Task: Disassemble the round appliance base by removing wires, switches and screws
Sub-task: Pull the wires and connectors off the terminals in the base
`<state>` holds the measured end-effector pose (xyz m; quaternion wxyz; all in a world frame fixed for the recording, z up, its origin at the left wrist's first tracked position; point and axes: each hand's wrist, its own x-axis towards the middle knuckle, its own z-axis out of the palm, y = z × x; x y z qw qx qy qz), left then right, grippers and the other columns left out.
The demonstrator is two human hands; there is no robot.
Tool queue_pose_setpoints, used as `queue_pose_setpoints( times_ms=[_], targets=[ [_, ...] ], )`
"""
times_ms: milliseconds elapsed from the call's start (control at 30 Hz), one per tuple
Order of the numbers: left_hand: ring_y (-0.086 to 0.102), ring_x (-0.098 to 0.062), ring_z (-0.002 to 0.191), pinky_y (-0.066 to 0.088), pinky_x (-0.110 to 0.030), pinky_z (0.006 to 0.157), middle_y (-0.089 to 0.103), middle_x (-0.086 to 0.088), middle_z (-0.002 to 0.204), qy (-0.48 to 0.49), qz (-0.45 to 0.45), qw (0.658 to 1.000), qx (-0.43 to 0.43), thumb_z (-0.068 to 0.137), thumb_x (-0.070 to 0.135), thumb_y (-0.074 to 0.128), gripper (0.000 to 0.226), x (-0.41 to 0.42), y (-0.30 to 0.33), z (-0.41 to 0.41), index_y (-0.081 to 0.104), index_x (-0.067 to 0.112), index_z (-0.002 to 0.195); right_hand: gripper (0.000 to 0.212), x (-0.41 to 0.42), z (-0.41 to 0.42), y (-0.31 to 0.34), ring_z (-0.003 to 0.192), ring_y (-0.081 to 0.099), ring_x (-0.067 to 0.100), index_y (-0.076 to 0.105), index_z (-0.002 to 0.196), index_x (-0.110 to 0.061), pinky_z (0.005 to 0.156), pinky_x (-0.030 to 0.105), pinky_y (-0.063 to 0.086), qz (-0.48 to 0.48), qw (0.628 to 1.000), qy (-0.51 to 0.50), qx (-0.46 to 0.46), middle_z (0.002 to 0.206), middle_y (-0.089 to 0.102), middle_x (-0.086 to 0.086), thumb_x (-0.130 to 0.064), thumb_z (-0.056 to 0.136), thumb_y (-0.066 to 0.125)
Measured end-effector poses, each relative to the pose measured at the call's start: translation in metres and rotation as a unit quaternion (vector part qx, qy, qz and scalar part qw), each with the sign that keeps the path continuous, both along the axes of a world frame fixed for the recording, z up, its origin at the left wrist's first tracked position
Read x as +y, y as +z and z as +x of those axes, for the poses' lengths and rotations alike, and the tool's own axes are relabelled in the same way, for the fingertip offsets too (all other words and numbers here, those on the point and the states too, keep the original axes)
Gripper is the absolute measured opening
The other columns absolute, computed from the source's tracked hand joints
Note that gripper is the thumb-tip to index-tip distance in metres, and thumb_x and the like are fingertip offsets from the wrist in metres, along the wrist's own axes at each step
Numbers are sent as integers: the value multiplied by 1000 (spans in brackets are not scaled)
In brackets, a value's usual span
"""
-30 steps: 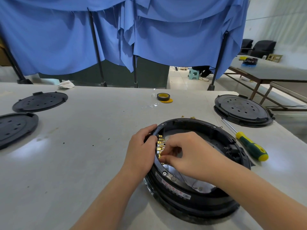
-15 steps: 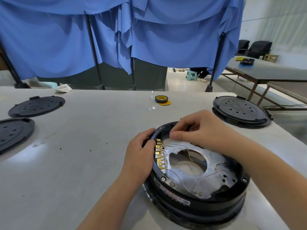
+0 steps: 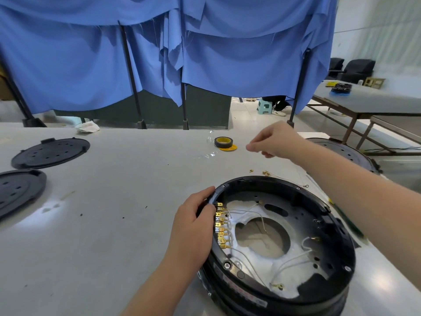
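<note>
Blue cloth (image 3: 239, 53) hangs on dark poles behind a pale grey counter (image 3: 102, 224). Round black appliance base (image 3: 282, 245) lies open side up on the counter, near the front edge. Left hand (image 3: 193, 226) grips the base's left rim, fingers curled over the edge, directly beside a row of gold terminals (image 3: 220, 226) fixed just inside that rim. Thin white wires (image 3: 293, 261) run from the terminals across white padding around the central opening. Right hand (image 3: 275, 142) is raised above the counter beyond the base, thumb and forefinger pinched together; whether anything lies in that grip cannot be told. Just left of the right hand lies a roll of black-and-yellow tape (image 3: 223, 142). Below the right hand, small gold parts (image 3: 265, 172) lie on the counter just beyond the base's far rim. Well left of the left hand rest two black perforated covers (image 3: 51, 152).
</note>
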<state>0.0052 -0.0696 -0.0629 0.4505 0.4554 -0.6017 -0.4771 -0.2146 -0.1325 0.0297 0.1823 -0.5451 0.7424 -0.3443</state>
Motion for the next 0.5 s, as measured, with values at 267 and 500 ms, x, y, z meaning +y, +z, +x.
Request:
queue_pose_setpoints(
  times_ms=[267, 500],
  targets=[
    [60, -3, 105, 48, -25, 93, 67, 17, 110, 0, 6, 1000, 10, 92, 8, 49, 38, 0, -1, 0, 65, 38, 111, 28, -36, -26, -54, 76, 61, 28, 71, 91, 2, 81, 40, 56, 106, 988, -35, 103, 81, 67, 15, -22, 78, 76],
    [60, -4, 108, 47, -31, 97, 66, 16, 113, 3, 3, 1000, 2, 92, 8, 49, 38, 1, 0, -1, 64, 31, 118, 25, -36, -22, -60, 90, 63, 29, 67, 99, -2, 86, 40, 54, 126, 976, -23, 175, 95, 68, 14, -16, 79, 70]
  ],
)
